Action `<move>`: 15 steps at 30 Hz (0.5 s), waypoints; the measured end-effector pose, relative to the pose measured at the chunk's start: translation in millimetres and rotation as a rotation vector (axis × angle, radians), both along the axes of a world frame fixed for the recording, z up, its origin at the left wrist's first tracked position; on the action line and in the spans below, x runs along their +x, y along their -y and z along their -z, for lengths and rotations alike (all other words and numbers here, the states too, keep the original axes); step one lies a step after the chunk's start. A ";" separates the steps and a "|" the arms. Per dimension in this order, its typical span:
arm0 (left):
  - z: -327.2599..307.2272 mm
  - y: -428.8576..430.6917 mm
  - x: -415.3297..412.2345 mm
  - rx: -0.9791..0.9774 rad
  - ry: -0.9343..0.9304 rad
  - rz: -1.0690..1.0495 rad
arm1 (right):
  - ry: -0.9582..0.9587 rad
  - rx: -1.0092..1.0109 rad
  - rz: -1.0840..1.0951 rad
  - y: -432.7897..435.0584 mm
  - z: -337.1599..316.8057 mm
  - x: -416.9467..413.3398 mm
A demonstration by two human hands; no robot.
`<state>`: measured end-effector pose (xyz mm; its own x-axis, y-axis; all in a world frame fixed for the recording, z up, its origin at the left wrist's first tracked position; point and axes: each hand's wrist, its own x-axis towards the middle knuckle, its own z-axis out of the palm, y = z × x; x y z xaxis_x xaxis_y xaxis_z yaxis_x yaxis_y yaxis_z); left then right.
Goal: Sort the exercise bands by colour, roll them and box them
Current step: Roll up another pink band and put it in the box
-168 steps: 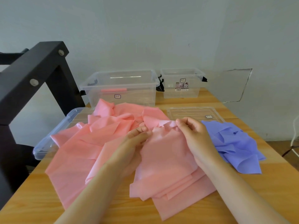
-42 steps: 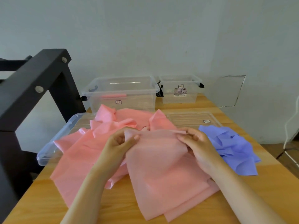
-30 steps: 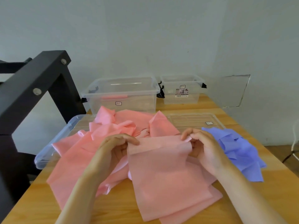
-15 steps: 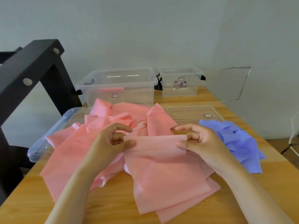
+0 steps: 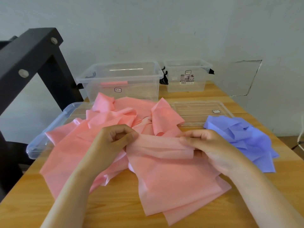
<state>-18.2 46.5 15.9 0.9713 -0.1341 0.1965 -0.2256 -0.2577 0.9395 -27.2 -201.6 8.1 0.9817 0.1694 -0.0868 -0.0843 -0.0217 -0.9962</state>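
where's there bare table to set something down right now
Bare wood: the near-left corner of the table beside the pink bands; the near edge between the forearms; the strip between small box and flat lid. Crowded: the middle, with pink bands, purple bands, left hand, right hand.

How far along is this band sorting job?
Done: colours look separated, a pink pile beside a purple pile, and one pink roll lies in the large box. In hand: the left hand and right hand pinch the top edge of a pink band, starting a roll. Left: most pink bands, all purple ones; the small box looks empty.
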 end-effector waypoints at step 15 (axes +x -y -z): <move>-0.4 4.1 -3.4 0.018 -0.067 -0.004 | 0.135 -0.201 0.115 9.6 5.3 6.4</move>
